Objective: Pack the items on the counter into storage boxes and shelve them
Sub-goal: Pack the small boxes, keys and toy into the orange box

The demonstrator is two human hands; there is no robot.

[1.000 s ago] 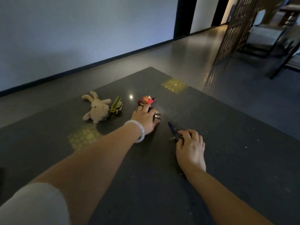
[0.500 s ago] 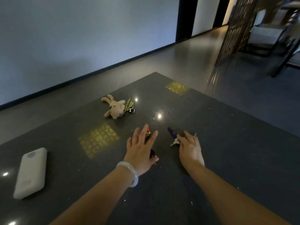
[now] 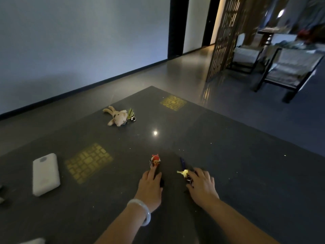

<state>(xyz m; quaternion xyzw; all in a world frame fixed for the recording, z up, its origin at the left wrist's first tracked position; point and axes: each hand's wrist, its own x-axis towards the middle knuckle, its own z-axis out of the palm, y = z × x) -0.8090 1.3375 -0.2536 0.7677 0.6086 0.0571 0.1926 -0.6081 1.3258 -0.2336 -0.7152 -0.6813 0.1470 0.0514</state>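
Dim room, with a small ceiling-light glare spot on the glossy tabletop (image 3: 228, 173), brighter light from the doorway (image 3: 197, 23) at top, motion-blurred chairs (image 3: 288, 67) at right, and wide-angle bending at the edges.

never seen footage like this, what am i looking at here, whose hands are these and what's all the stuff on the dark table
There is no machine here. A person wears one wide-angle camera on the head, so the single picture looks forward and down at their own two bare hands.

The surface is a dark speckled stone counter. The left hand, with a pale bangle on its wrist, rests on a small red-topped figurine keychain. The right hand has its fingers curled over a bunch of keys with a dark blue fob. Whether either item is lifted or only touched is hard to tell.

Further away lies a cream plush rabbit keychain with a yellow tag. On the left lies a white rounded rectangular power bank. No storage boxes are visible.
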